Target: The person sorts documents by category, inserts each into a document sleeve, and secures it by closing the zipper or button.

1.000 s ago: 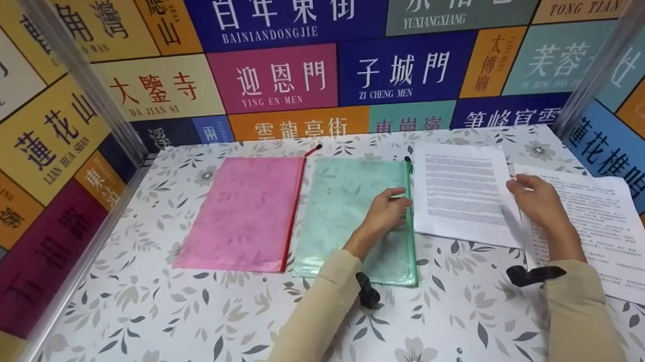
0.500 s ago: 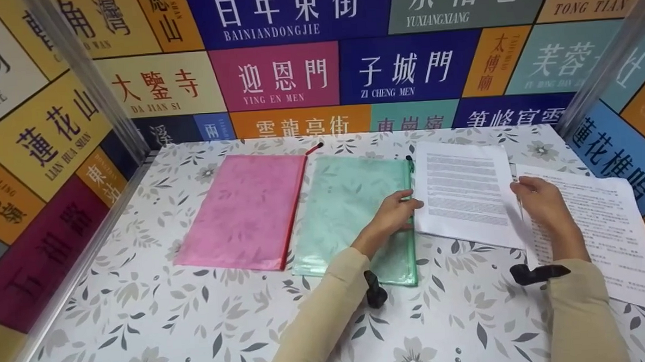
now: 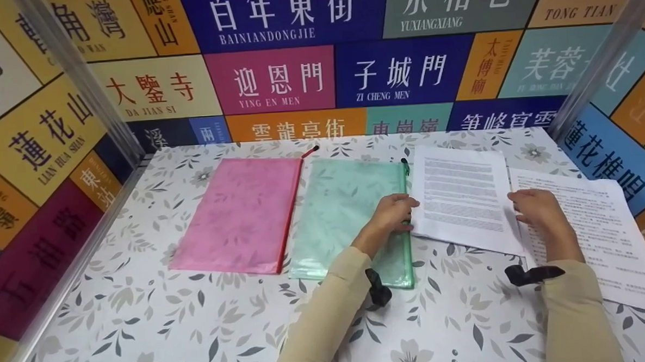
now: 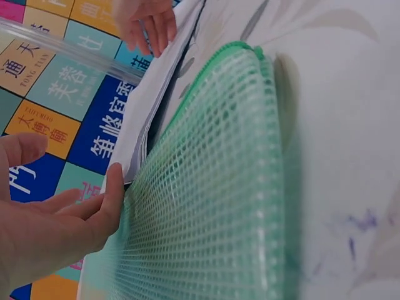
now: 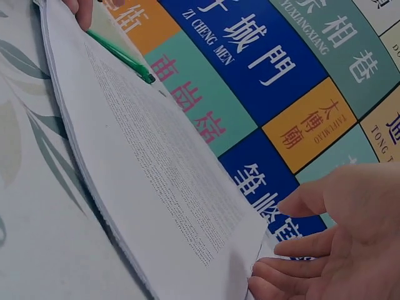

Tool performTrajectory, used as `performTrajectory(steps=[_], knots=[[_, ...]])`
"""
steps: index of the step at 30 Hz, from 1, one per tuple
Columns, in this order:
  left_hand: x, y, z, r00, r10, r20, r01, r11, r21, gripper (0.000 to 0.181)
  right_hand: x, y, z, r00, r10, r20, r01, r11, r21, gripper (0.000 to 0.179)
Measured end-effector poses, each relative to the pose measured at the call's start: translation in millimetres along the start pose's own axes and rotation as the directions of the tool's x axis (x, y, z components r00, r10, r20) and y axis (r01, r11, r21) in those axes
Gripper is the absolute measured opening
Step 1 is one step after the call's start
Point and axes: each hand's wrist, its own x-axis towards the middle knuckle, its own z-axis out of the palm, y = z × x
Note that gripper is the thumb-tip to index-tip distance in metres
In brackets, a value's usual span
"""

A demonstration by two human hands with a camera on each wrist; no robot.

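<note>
Paper stack [image 3: 459,197] on the worktop [image 3: 225,326], long axis running away from us.
Head: we see it right of the green pouch [image 3: 345,202]. Left wrist: left hand [image 4: 56,237] loosely spread, fingertip touching the stack. Right wrist: right hand [image 5: 350,231] spread, fingertips at the opposite edge.

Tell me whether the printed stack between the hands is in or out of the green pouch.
Out: the printed stack lies beside the green pouch, its text uncovered, between the left hand and right hand.
</note>
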Motion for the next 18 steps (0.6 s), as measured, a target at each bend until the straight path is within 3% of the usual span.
performTrajectory(steps=[4, 10, 18], knots=[[3.3, -3.9, -1.0, 0.999, 0.009, -0.048, -0.01, 0.999, -0.031, 0.038, 2.7, 0.8, 1.1, 0.999, 0.049, -0.017, -0.046, 0.988, 0.147, 0.066], [3.9, -5.3, 1.4, 0.995, 0.009, -0.102, -0.009, 1.0, -0.004, 0.037, 5.3, 1.6, -0.5, 0.994, 0.108, -0.003, -0.104, 0.965, 0.24, 0.067], [3.3, -8.2, 2.5, 0.998, -0.001, -0.063, 0.002, 1.0, 0.017, 0.042, 8.3, 4.4, 3.3, 0.992, 0.126, -0.018, -0.123, 0.985, 0.118, 0.072]])
